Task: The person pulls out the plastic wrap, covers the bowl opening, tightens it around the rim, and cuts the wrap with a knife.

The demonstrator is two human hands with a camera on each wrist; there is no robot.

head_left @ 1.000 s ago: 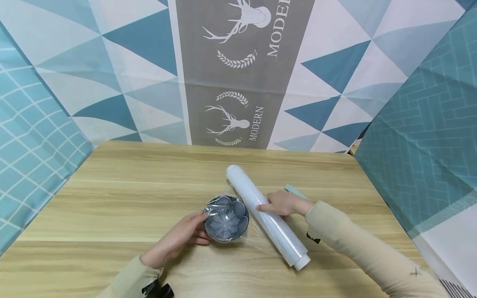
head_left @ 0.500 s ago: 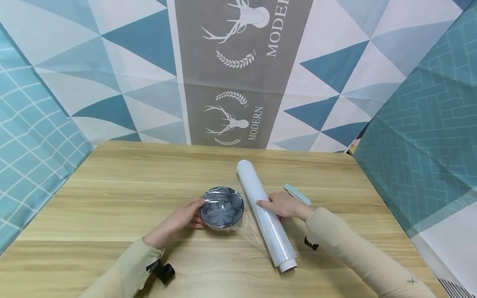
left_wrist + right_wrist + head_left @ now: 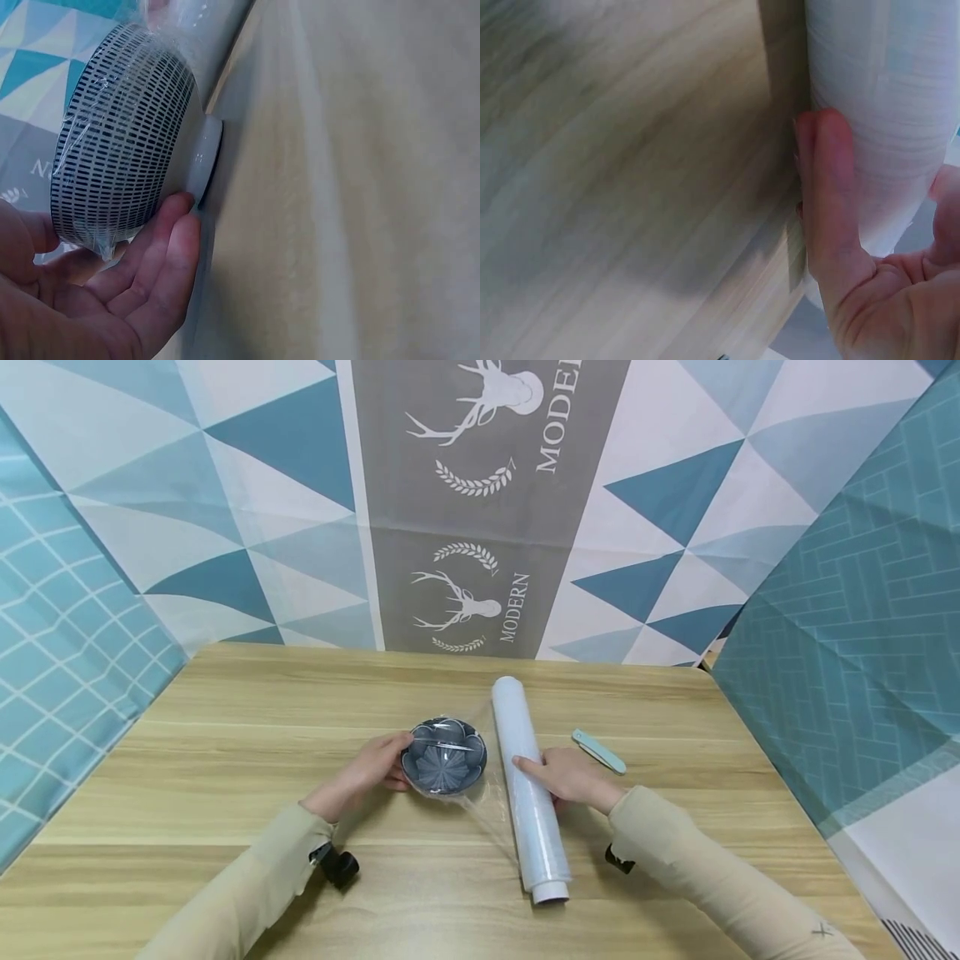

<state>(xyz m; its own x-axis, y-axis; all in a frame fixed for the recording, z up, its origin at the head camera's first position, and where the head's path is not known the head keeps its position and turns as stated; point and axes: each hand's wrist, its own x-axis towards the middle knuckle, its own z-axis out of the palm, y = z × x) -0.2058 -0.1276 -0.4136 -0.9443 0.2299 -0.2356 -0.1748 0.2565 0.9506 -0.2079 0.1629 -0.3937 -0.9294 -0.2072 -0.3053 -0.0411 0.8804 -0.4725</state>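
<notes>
My left hand [image 3: 372, 765] grips a dark blue-grey bowl [image 3: 441, 767] with a petal pattern inside. Clear cling film covers the bowl's top. In the left wrist view the thumb sits at the rim and the fingertips reach the white foot [image 3: 205, 154] below the dash-patterned wall [image 3: 124, 142]. My right hand [image 3: 567, 777] holds a long roll of cling film [image 3: 530, 793], thumb on top and fingers along its side in the right wrist view. A loose sheet of film [image 3: 491, 777] stretches between bowl and roll.
Just beyond the right hand lies a slim light-blue tool [image 3: 598, 752] on the wooden table [image 3: 247, 760]. A patterned cloth backdrop [image 3: 300, 527] rises behind the table, with teal cloths at both sides.
Both hands have shifted the bowl and roll farther from the body. The roll has turned so its near end swung left. The light-blue tool now shows fully.
</notes>
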